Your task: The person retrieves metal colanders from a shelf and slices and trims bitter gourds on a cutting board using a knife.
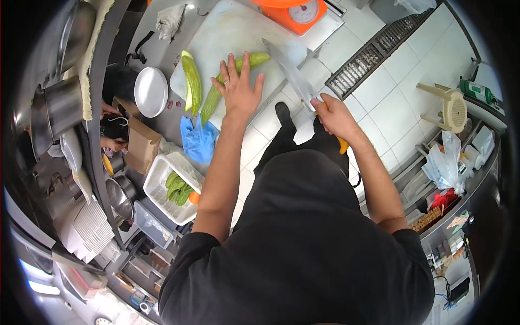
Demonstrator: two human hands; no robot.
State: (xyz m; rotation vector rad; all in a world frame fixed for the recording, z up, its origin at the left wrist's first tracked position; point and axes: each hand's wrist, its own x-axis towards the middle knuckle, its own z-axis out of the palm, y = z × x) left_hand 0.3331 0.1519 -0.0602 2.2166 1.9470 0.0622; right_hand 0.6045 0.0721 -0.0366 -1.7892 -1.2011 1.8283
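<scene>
My left hand [241,93] lies with fingers spread over a long, ridged, pale green vegetable that looks like an Armenian cucumber [212,102], pressing it on the white cutting board [216,32]. Part of the vegetable is hidden under my fingers. Beside it, to the left, rests another such piece [191,81] showing a pale cut face. My right hand [335,116] is closed around the yellow handle of a large kitchen knife [292,76]. Its broad blade points up and left, past the board's right edge, apart from the vegetable.
A blue cloth [197,140] and a white plate [151,92] sit left of the board. Nearby, a white basket [187,173] holds green vegetables. An orange scale [302,12] stands beyond the board. Another person's hand [114,144] shows beside a cardboard box [142,145]. A stool [453,108] stands right.
</scene>
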